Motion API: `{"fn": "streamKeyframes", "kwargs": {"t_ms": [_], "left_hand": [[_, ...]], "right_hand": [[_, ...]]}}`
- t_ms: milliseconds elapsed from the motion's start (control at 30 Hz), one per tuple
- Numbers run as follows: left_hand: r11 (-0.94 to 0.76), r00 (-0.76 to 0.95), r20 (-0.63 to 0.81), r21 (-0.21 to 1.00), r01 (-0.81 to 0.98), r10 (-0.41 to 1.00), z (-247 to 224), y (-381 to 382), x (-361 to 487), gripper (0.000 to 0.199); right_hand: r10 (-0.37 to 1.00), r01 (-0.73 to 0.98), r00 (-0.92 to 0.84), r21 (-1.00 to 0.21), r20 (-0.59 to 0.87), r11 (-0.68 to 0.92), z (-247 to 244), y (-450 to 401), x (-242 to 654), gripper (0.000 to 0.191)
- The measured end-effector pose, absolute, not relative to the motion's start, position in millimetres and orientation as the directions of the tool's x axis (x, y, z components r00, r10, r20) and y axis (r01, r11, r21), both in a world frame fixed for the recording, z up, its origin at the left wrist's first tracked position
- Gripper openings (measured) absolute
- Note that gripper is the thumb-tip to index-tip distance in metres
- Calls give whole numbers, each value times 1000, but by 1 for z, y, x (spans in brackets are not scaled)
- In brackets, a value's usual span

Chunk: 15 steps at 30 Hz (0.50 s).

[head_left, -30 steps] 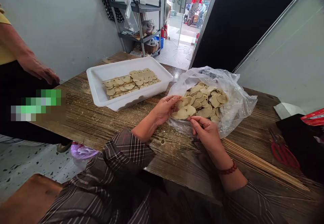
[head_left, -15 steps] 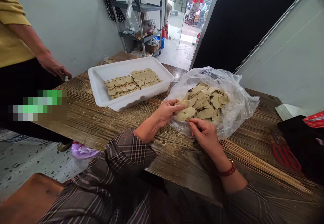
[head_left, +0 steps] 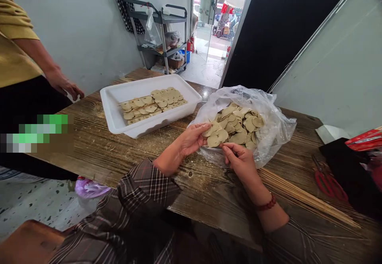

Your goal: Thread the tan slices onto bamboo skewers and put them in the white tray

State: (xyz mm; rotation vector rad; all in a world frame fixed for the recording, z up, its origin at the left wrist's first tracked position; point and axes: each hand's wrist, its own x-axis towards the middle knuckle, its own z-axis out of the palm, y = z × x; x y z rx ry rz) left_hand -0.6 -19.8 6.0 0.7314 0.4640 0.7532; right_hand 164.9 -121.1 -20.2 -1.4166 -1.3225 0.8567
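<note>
My left hand (head_left: 192,138) pinches a few thin beige slices (head_left: 217,137) by their left edge, at the near side of a clear plastic bag (head_left: 273,131). At the slices' lower right edge, the thumb and forefinger of my right hand (head_left: 240,161) are closed on what looks like the end of a thin skewer, most of it hidden. Loose slices (head_left: 238,121) of the same kind are heaped in the open bag. To the left, a white tray (head_left: 115,127) contains rows of skewered slices (head_left: 168,98).
A bundle of thin wooden skewers (head_left: 307,198) lies right of my right forearm. Red-handled scissors (head_left: 331,184) and a black bag (head_left: 346,168) are farther right. Another person's hand (head_left: 67,85) hangs by the table's left end. A grey cart (head_left: 162,29) stands beyond the table.
My left thumb has drawn back a little toward the slices' left edge, showing more of them. My right hand keeps its pinch. The whole view has shifted slightly.
</note>
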Motion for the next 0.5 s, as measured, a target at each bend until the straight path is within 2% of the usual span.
{"fn": "streamKeyframes", "kwargs": {"t_ms": [233,367,500], "left_hand": [[450,619,-148,814,-367,772,5,-20,-1,23],[415,603,-113,823,-389,789,3,-21,1,28],[464,607,-115,760,-456,786,2,-18,2,27]], "right_hand": [[980,15,201,-1000,12,9,-22,-119,165,36],[979,-14,205,-1000,10,13,-21,-118,163,35],[983,-19,182,-1000,20,24,-17,-122,162,34]]}}
